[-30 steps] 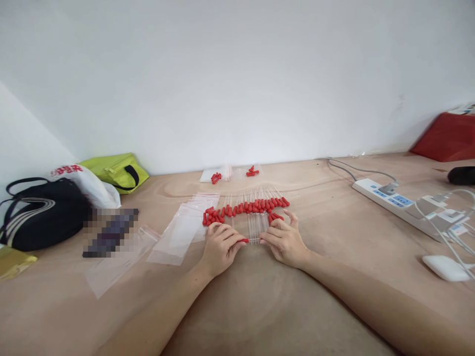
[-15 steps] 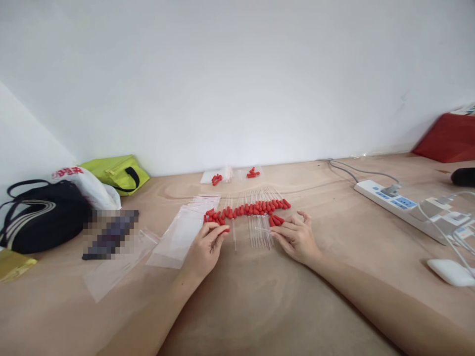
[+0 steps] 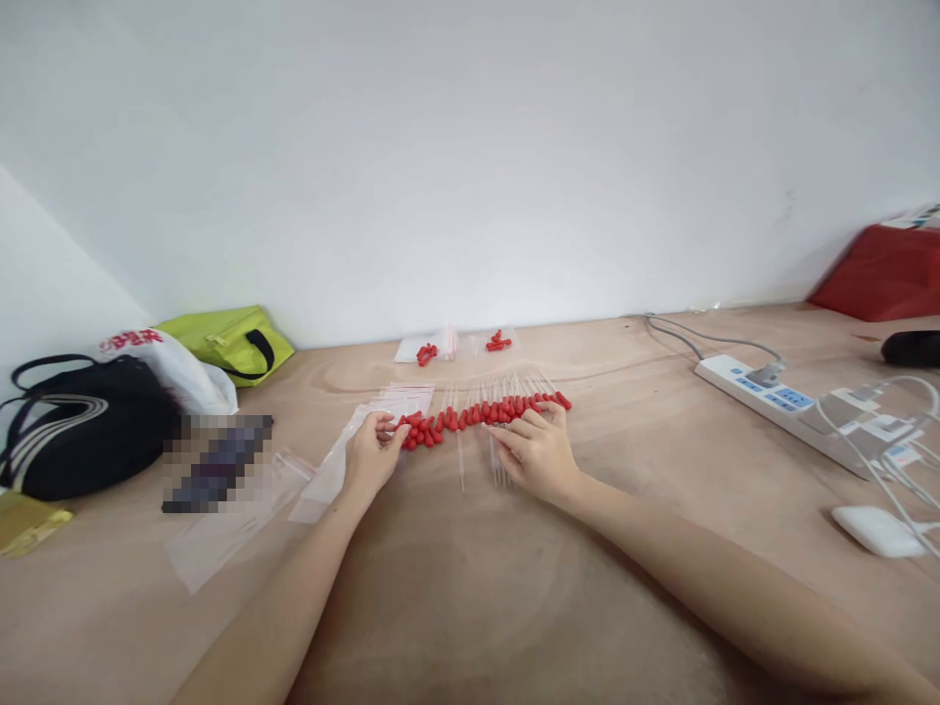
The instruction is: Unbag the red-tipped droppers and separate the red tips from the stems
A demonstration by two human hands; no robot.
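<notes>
My left hand (image 3: pixel 376 452) is at the left end of a row of red rubber bulbs (image 3: pixel 420 431), its thumb and fingers curled around a bulb in the loose pile there. My right hand (image 3: pixel 540 450) pinches a thin clear glass tube (image 3: pixel 486 426); most of it is hidden by the fingers. Under and beside this hand lie several bare glass tubes (image 3: pixel 499 472), partly covered. Behind it runs a row of droppers (image 3: pixel 514 387), clear stems pointing to the wall, red bulbs toward me. One dropper (image 3: pixel 462 465) points toward me.
Clear zip bags (image 3: pixel 323 494) lie left of my left hand. Two small groups of red bulbs (image 3: pixel 427 353) rest on bags near the wall. Black, white and lime-green bags (image 3: pixel 227 338) stand far left. A power strip (image 3: pixel 764 401) with cables and a white charger (image 3: pixel 877 531) lie right.
My left hand has moved left to the bulb pile. My right hand has shifted left over the bare glass tubes, still with a clear tube in its fingers.
</notes>
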